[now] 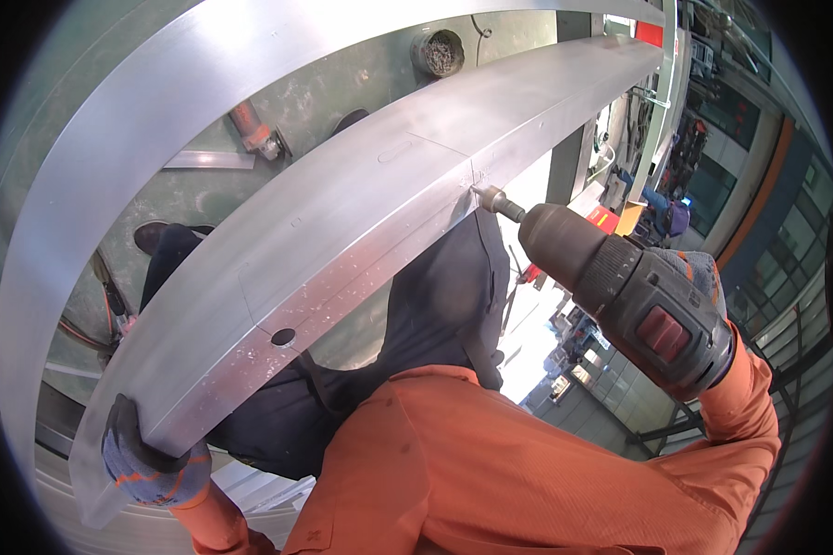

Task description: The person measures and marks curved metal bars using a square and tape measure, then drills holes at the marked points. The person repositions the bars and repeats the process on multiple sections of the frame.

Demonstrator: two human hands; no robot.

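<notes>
A long silvery metal beam (pixel 342 213) runs slantwise from lower left to upper right. Near its left part a round dark hole (pixel 283 338) pierces the narrow side, with metal shavings scattered around it. My gloved left hand (pixel 155 462) is closed around the beam's lower left end. In my gloved right hand (pixel 699 270), mostly hidden behind the tool, is a black power drill (pixel 620 277). Its cutter bit (pixel 495 201) points left, its tip at the beam's narrow side beside a drawn line, where small shavings lie. I cannot tell whether the bit is turning.
A second curved metal strip (pixel 93 139) arches beyond the beam. On the floor lie an orange angle grinder (pixel 253 131), a short metal piece (pixel 209 160) and a round tin of shavings (pixel 438 53). Metal frames (pixel 662 120) and assorted tools stand to the right.
</notes>
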